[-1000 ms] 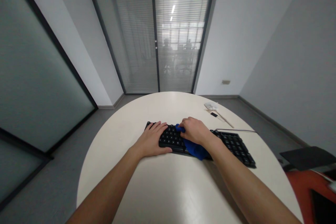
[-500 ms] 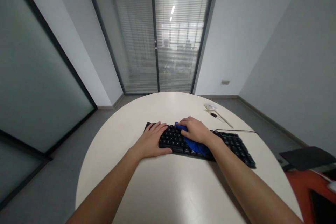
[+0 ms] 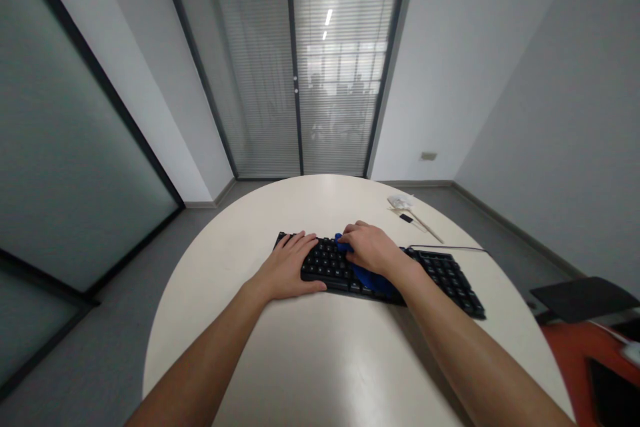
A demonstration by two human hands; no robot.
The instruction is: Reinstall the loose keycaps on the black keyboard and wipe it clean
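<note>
A black keyboard lies across the table. My left hand grips its left end, with the fingers stretched over the keys toward the back edge and the thumb along the front edge. A blue cloth rests on the middle keys, bunched under my right hand. The right fingers are bent and closed on the cloth, pressing it against the keyboard; a small tuft sticks out past the fingertips. My right wrist and forearm cover part of the keys, while the number pad shows to the right.
Behind the keyboard, at the table's right, lie a thin wooden-handled brush and a small white bundle. A cable runs to the edge of the round white table. A red chair with dark items stands at the right.
My right hand has shifted slightly with the cloth on the keys, and its fingers are more curled. The left hand stays on the keyboard's left end.
</note>
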